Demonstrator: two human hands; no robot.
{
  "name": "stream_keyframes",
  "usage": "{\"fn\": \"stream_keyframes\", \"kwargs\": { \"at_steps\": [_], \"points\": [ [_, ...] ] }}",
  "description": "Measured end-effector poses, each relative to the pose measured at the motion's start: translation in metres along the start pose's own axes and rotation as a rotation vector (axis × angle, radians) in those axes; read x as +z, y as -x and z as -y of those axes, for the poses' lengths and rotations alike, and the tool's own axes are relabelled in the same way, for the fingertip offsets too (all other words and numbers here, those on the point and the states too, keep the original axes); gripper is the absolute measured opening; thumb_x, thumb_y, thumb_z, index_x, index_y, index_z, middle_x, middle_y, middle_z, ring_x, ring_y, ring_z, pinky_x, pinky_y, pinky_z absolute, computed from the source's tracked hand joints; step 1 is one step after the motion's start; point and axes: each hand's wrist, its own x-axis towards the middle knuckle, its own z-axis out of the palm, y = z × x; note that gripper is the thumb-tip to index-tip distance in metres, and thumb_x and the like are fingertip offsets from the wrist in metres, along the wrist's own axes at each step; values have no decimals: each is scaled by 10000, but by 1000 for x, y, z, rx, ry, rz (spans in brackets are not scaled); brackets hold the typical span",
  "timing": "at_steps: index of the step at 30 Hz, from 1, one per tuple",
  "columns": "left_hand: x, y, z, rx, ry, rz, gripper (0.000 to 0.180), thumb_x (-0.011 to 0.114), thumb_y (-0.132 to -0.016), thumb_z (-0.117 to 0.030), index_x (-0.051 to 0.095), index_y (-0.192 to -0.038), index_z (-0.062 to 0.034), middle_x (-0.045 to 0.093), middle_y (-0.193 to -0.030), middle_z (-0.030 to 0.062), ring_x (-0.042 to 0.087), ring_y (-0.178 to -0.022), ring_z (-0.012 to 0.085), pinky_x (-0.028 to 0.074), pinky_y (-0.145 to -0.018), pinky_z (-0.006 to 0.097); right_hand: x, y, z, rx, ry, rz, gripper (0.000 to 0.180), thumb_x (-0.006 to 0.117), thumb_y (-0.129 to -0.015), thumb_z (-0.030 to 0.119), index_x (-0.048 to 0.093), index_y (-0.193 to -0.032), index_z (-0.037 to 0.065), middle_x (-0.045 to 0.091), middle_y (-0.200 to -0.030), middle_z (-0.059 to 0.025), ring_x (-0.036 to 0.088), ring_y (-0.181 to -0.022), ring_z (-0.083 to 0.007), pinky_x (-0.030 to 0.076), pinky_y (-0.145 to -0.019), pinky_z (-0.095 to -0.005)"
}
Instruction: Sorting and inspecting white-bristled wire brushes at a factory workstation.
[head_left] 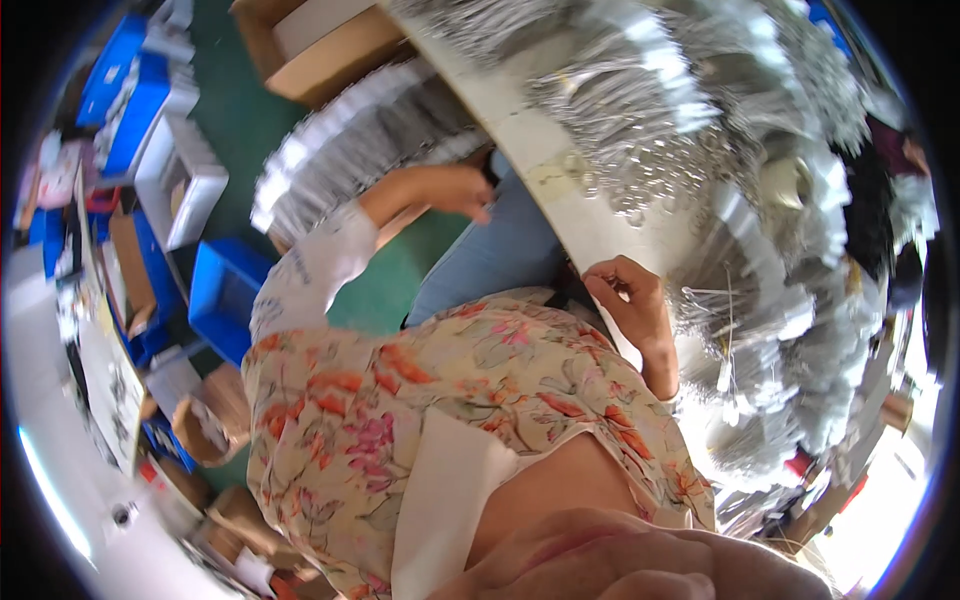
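My left hand reaches out over my blue-trousered thigh, beside a long row of white and grey bagged pieces. Its fingers are slightly blurred and look loosely apart, with nothing visible in them. Close to the table edge, my right hand is curled with its fingertips drawn together. What it holds, if anything, is hidden. Beyond it on the pale table lie heaps of thin silver wire-like pieces, many with looped ends. Thin strands with a small white tag lie to the right of that hand.
A cardboard box stands at the far end of the row. Blue bins, a white foam box and cardboard cartons are on my left, by the green floor. A white roll lies among the heaps.
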Motion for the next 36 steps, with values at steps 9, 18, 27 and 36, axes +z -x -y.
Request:
{"fn": "stream_keyframes", "kwargs": {
  "at_steps": [9,18,27,36],
  "points": [
    [-177,-42,-174,60,314,10,306,603,-845,-164,555,-1094,6,615,-942,82,602,-843,150,490,-774,283,-156,75,56,-358,411,-415,87,654,-755,10,651,-841,22,609,-737,-54,553,-598,-103,442,-522,-238],
    [-294,-288,-93,-106,30,-649,262,609,-832,-274,596,-925,-30,618,-818,20,582,-706,116,479,-651,242,-312,76,-4,12,492,-737,172,609,-823,184,658,-895,35,605,-641,-38,558,-554,-98,461,-541,-245],
    [-282,-301,-96,-206,-667,-858,154,578,-806,-215,576,-837,-64,645,-831,118,613,-778,315,471,-682,391,-381,-46,-53,83,230,-714,205,615,-820,232,669,-850,37,631,-662,-22,569,-536,-68,463,-475,-212],
    [-235,-335,-223,61,-90,-931,214,515,-847,-285,572,-902,-86,648,-834,103,631,-742,265,475,-689,378,-391,-92,-85,212,302,-821,252,717,-687,329,710,-780,95,668,-720,-31,610,-619,-119,505,-620,-269]
  ]
}}
